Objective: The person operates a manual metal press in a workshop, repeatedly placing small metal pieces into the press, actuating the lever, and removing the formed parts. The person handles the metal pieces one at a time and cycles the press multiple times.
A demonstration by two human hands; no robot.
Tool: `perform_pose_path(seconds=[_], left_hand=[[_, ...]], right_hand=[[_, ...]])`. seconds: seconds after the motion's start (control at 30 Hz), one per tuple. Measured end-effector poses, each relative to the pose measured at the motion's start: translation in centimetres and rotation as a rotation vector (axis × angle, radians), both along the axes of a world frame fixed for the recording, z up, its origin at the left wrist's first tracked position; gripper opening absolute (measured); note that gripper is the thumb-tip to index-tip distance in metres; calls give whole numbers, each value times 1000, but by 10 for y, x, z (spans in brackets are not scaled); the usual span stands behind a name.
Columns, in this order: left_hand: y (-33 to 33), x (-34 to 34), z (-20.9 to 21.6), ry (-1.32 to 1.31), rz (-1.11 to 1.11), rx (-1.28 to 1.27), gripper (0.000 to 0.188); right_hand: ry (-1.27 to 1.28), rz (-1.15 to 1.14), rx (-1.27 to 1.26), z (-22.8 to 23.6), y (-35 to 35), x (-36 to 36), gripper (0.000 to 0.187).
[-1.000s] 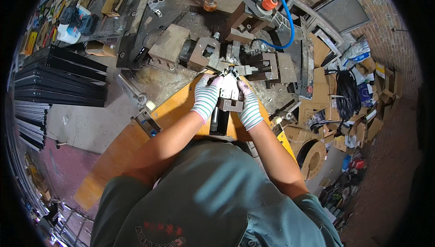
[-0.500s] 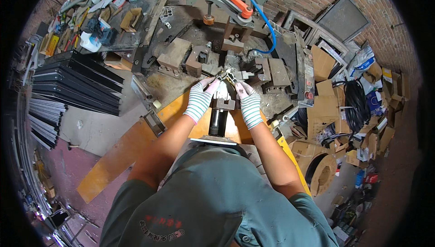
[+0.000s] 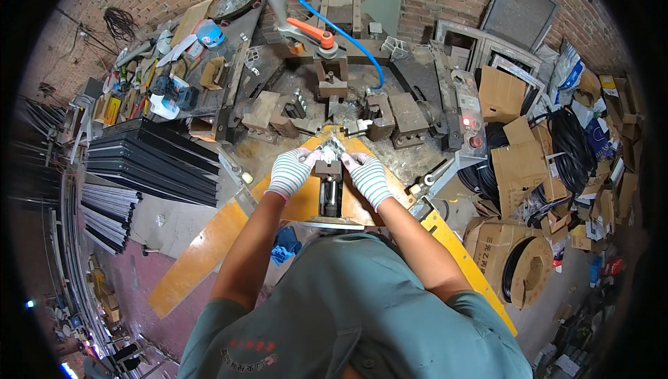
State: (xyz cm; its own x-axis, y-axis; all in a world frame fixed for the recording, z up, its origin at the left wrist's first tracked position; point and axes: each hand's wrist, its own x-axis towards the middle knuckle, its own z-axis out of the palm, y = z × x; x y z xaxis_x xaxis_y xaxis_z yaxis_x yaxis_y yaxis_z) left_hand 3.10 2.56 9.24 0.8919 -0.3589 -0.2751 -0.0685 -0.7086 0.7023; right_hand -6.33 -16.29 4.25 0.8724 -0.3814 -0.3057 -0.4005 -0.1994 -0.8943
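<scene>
My two hands, both in white gloves with green stripes, meet over the middle of a bench machine. Between their fingertips is a small silvery angled metal piece, partly hidden by the fingers. My left hand pinches its left side, and my right hand grips the right. Just below the piece sits a dark steel block on a cylinder. Beyond it stand the left clamp block and the right clamp block. A yellow plate spreads out under my wrists.
An orange-handled lever and a blue hose rise behind the clamps. Black metal profiles are stacked at left. A control box with a lit red lamp stands at right, near cardboard and coiled black cable.
My hands and the metal piece have come back toward me, out from between the clamp blocks. The whole view has shifted, showing more of the brick wall. A red lamp now shows lit.
</scene>
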Motion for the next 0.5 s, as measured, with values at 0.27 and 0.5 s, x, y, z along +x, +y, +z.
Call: perform_pose_path(seconds=[0.27,0.5], left_hand=[[-2,-13,1,-62,86,-82,37],[27,-36,-19,-87,218,-9,35]], right_hand=[[-38,94,-86,6,-12,-8,43],[-102,108,-59,12,-17,-30,41]])
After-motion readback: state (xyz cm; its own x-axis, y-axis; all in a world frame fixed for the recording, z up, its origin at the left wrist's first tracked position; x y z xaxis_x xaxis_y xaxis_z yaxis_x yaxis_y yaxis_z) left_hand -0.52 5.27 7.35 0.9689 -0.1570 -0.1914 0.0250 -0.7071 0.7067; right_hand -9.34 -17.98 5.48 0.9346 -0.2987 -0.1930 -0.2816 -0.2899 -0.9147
